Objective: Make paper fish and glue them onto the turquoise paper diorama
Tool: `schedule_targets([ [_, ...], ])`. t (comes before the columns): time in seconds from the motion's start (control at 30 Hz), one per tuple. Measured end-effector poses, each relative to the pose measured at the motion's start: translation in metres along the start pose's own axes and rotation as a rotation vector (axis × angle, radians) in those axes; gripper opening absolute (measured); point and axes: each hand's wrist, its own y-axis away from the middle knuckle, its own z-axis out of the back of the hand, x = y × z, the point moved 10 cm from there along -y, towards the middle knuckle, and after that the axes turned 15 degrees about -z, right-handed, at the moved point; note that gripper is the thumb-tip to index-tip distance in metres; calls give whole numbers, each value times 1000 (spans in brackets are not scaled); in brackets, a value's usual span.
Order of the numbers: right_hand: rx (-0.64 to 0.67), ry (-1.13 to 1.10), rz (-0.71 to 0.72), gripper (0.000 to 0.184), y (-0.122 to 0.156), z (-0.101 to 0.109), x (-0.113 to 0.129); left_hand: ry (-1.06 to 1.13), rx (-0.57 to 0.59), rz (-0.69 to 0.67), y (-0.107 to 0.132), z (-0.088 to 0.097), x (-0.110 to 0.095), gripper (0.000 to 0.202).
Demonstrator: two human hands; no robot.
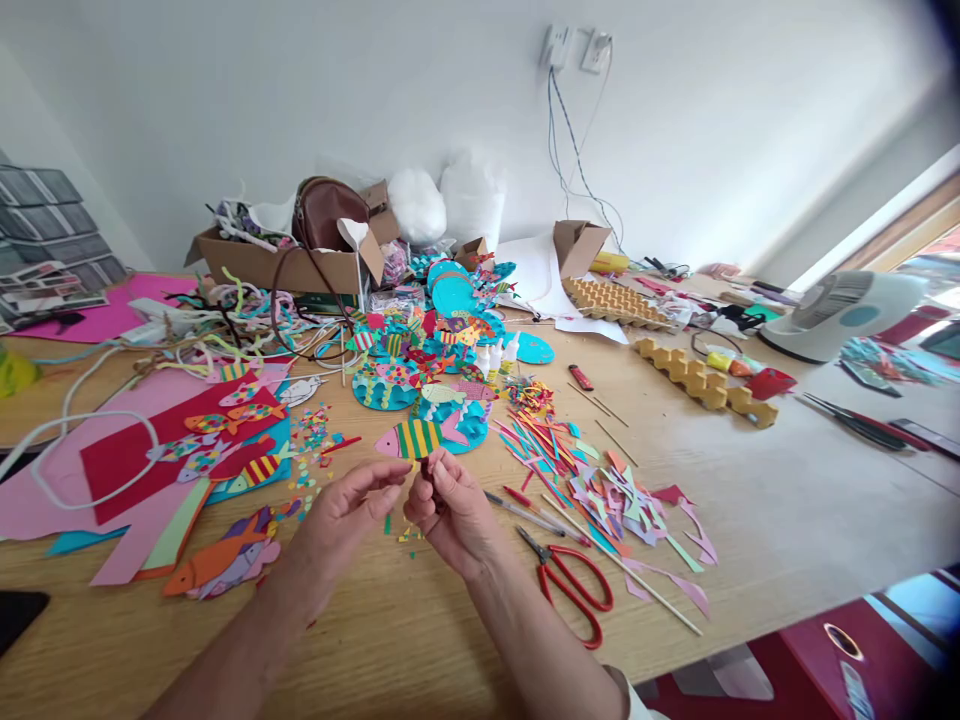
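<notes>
Just above my hands is a pink paper fish point(418, 438) with green and yellow stripes on its body. My right hand point(454, 505) is closed below it, thumb and fingers pinched at the fish's lower edge. Something small and dark shows between those fingers; its kind I cannot make out. My left hand point(349, 515) is beside it, fingers extended towards the fish's underside with a gap from the thumb, holding nothing I can see. Red-handled scissors point(570, 585) lie right of my right hand. Several finished paper fish point(217, 550) are piled left of my left hand.
Paper scraps point(622, 500), pens point(536, 515) and a thin wooden stick point(637, 580) lie to the right. Pink and red card sheets point(120, 470) spread left. Blue decorated discs point(379, 390), egg-carton pieces point(697, 380), a cardboard box point(277, 265) and a white machine point(832, 310) stand farther back.
</notes>
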Motion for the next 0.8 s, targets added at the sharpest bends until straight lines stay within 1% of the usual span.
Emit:
schedule_targets([
  [0.07, 16, -7, -10, 25, -3, -1, -3, 74, -29, -20, 2, -8, -2, 27],
  [0.17, 11, -4, -9, 26, -6, -1, -5, 157, -60, -17, 3, -16, -1, 26],
  [0.3, -37, 34, 41, 30, -11, 1, -4, 251, -135, -41, 1, -17, 2, 22],
  [0.4, -71, 76, 77, 30, -14, 1, -4, 349, -208, -56, -1, -14, 4, 16],
  [0.47, -89, 120, 76, 29, -14, 1, -5, 397, -255, -56, -3, -11, 3, 13],
  [0.53, -101, 182, 63, 27, -11, 0, -7, 413, -272, -55, -6, -7, 1, 13],
  [0.6, -123, 258, 58, 27, -7, 0, -7, 399, -287, -73, -8, 0, -2, 14],
  [0.7, -209, 383, 82, 25, 1, 6, -3, 337, -332, -110, -10, 12, -5, 13],
  [0.73, -239, 414, 98, 24, 3, 8, -1, 310, -339, -118, -10, 15, -6, 14],
  [0.8, -276, 446, 130, 24, 5, 10, 2, 260, -317, -116, -11, 15, -7, 15],
])
